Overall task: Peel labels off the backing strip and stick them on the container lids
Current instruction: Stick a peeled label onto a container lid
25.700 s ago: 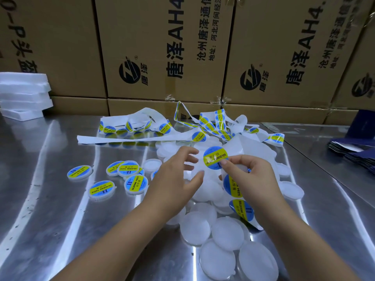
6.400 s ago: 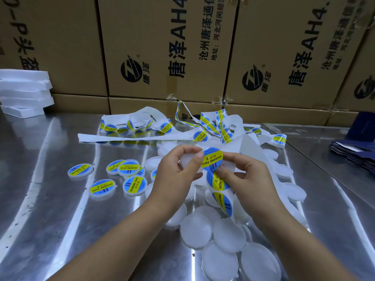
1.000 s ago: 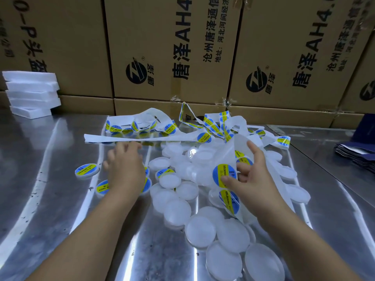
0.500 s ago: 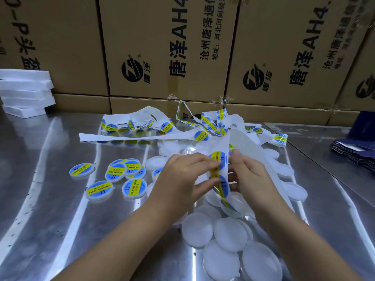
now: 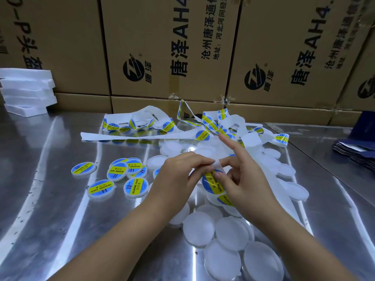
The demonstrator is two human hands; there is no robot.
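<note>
Pinched by right hand, index finger straight: one round blue label with a yellow band, band slanting upper-left to lower-right, over heaped plain white round lids. Pinched by left hand: one white paper backing strip. Leftward on metal table: at least six labelled lids.

labels: blue, yellow band | lids: translucent white | boxes: brown, black print | table: silver

Label: round, blue with yellow band (reads SOLDERING PASTE), at centre.
Backing strip: white, tangled at 12 o'clock.
Bare lids: cloudy white discs, heaped at 6 o'clock.
Labelled lids: flat, at 9 o'clock.
</note>
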